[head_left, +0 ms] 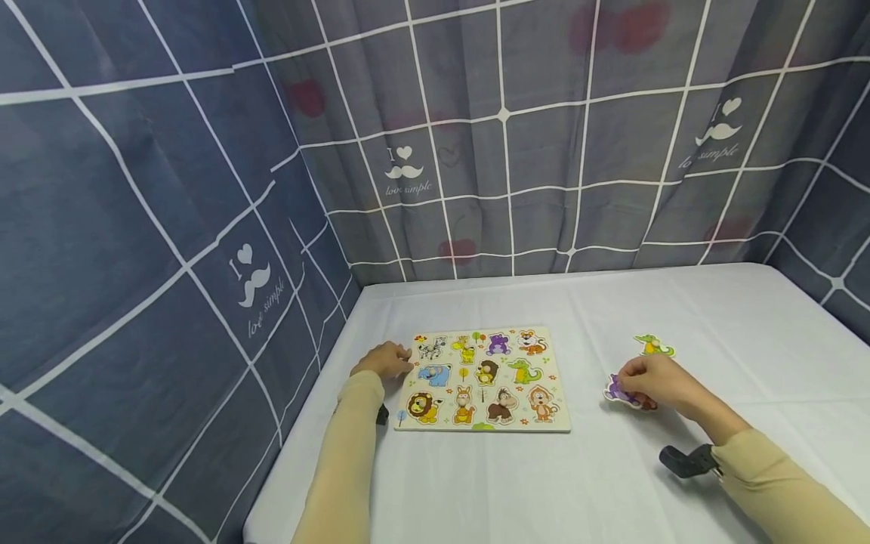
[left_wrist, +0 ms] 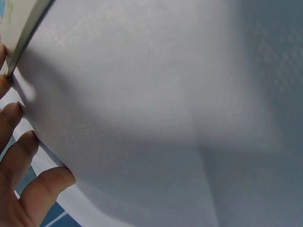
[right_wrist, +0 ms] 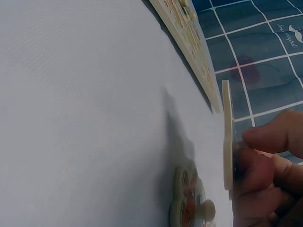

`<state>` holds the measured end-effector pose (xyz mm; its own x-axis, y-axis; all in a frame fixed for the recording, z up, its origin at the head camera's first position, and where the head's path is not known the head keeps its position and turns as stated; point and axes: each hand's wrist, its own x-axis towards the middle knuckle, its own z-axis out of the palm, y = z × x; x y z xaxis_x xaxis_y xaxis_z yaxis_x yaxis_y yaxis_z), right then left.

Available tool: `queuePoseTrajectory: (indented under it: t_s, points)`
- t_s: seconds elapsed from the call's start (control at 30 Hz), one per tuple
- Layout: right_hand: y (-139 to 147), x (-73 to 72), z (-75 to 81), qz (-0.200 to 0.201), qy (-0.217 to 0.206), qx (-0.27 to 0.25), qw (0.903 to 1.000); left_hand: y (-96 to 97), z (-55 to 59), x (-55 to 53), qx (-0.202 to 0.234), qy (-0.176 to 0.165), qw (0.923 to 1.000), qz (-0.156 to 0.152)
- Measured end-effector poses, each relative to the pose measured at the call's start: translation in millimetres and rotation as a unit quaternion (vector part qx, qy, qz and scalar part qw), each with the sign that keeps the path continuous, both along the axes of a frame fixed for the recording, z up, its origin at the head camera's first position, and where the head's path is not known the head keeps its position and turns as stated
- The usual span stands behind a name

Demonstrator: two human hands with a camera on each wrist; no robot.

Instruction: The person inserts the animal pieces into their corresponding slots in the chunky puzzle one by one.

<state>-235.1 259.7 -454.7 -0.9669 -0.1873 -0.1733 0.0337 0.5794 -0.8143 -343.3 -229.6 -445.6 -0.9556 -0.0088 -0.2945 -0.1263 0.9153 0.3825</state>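
Note:
My right hand [head_left: 655, 379] pinches a purple animal puzzle piece [head_left: 615, 391], its thin edge-on side facing the right wrist view, raised over the white table. Below it lies another puzzle piece [right_wrist: 185, 198] with a round knob, mostly covered by the hand in the head view. Just beyond the fingers rests a green and yellow crocodile piece [head_left: 654, 346]. My left hand [head_left: 386, 360] rests with spread fingers at the left edge of the animal puzzle board [head_left: 435, 428]. Animal pictures such as a lion, zebra and elephant show on the board, which lies flat.
A white cloth [head_left: 489, 483] covers the table. Dark checked curtains [head_left: 544, 151] hang behind it and along the left and right sides. A black wrist mount [head_left: 686, 461] sticks out from the right sleeve, low over the table.

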Motion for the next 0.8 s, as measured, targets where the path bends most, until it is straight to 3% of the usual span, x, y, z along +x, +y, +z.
queuePoseTrajectory:
  t_s: [0.43,0.8]
  points:
    - [-14.5,-11.7,-1.4,0.001,0.004,0.008,1.0,0.4,4.8,4.8,-0.005,0.002,0.9999,-0.014]
    - [-23.7,-21.1,-5.8,0.016,0.002,-0.014,0.9998,2.9,6.2,6.0,0.004,0.0,1.0,0.001]
